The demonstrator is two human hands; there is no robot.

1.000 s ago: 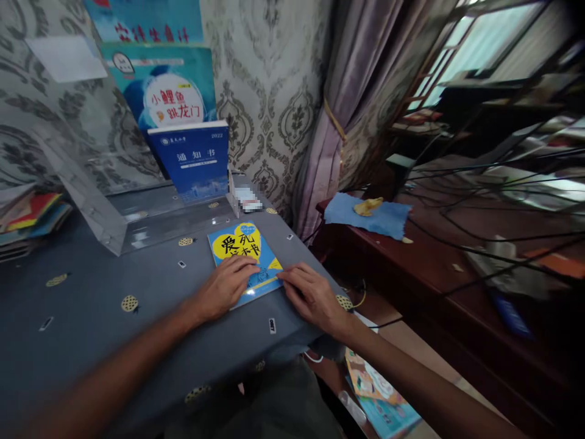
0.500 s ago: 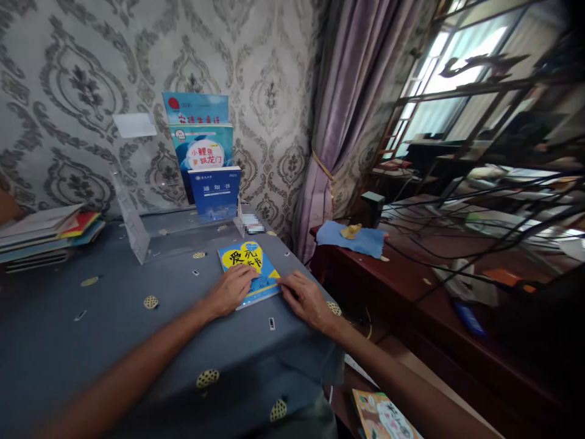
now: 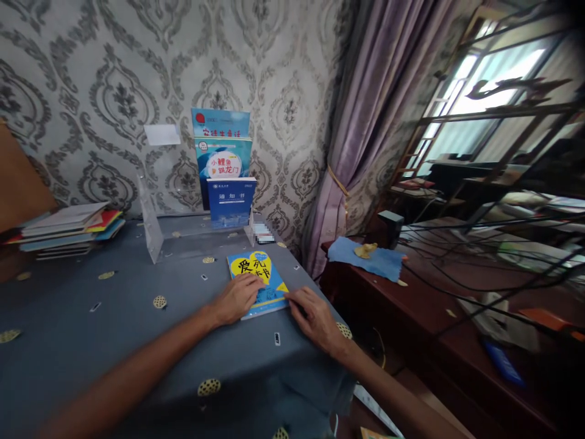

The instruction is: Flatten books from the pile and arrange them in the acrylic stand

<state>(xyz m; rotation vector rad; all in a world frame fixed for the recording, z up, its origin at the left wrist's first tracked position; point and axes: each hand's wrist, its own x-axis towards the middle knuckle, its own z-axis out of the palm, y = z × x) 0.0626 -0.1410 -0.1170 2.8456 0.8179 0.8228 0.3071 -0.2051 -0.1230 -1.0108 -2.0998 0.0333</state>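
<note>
A blue and yellow book with Chinese characters on its cover lies closed on the grey-blue tablecloth. Across the left part of its cover rests my left hand, laid flat with fingers stretched out. At the book's right edge is my right hand, thumb and forefinger drawn together on the edge near the lower corner. Behind the book, a clear acrylic stand holds a dark blue book, a teal picture book and a light blue book, one behind another.
A pile of books and papers is at the table's left. To the right, past the table edge, a dark red desk carries a blue cloth and tangled black cables. A purple curtain hangs by the wall.
The view has swung slightly to the left and up, so everything appears shifted to the right and lower. Both hands keep the same places on the blue and yellow book.
</note>
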